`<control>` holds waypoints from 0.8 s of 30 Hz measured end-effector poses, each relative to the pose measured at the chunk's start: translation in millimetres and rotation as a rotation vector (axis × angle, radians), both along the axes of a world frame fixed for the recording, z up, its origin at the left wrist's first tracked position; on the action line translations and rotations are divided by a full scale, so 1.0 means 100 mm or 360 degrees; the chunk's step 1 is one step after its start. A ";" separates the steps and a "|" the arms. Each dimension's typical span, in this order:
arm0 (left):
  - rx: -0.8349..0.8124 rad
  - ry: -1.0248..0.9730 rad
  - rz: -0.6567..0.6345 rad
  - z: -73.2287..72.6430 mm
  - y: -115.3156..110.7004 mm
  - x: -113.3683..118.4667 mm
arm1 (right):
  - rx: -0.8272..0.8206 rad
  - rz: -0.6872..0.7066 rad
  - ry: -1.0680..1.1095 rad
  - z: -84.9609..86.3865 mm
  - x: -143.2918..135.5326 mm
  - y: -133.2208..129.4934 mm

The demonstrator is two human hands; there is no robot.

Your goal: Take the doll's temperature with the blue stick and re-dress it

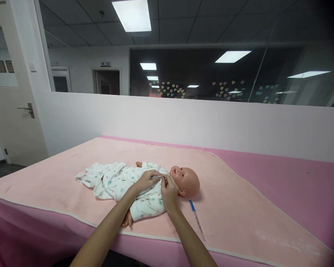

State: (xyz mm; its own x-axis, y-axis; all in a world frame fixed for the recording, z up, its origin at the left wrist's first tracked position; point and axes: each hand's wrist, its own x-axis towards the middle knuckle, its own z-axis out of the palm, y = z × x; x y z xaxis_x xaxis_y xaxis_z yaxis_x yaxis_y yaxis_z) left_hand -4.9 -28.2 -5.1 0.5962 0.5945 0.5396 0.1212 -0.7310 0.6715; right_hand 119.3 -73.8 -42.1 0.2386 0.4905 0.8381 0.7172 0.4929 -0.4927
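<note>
A baby doll (pixel 185 181) lies on its back, head to the right, in a white romper (pixel 114 181) with a small green print. Over the doll's upper chest, just below the chin, my left hand (pixel 149 180) reaches in with its fingers closed on the romper's neckline. My right hand (pixel 169 189) pinches at the same spot, its fingertips meeting those of the left. The cloth between the fingertips is mostly hidden. Beside my right forearm lies a slim clear tube with a blue end (pixel 196 218), like a pen or a thermometer case.
A peach-coloured mat (pixel 239 207) with a pale edge covers the table, over a pink cloth (pixel 295 178). Behind it stands a low white wall (pixel 200 122) with a glass window above. A door (pixel 13 111) is at the far left.
</note>
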 end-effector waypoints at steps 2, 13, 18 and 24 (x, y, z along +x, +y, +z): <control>0.0024 -0.0003 0.0038 -0.01 -0.01 0.01 | -0.0006 -0.0005 0.0021 -0.01 0.00 0.00; -0.0063 -0.0188 0.0083 -0.02 -0.03 0.04 | -0.0019 -0.0017 -0.0017 0.00 0.01 0.02; -0.0116 -0.0180 0.0098 -0.03 -0.01 0.04 | -0.0019 -0.0060 -0.0052 -0.01 0.01 0.02; -0.0061 -0.0212 0.0101 -0.05 0.01 0.04 | -0.0006 -0.0069 -0.0051 -0.01 0.01 0.03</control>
State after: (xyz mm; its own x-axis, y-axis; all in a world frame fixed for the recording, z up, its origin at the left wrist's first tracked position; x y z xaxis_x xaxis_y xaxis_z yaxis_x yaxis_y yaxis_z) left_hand -1.2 -27.6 -10.2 0.4815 0.6503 0.5876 0.0742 -0.6982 0.7120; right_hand 120.1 -71.3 -43.5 0.2327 0.4835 0.8439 0.7533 0.4592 -0.4708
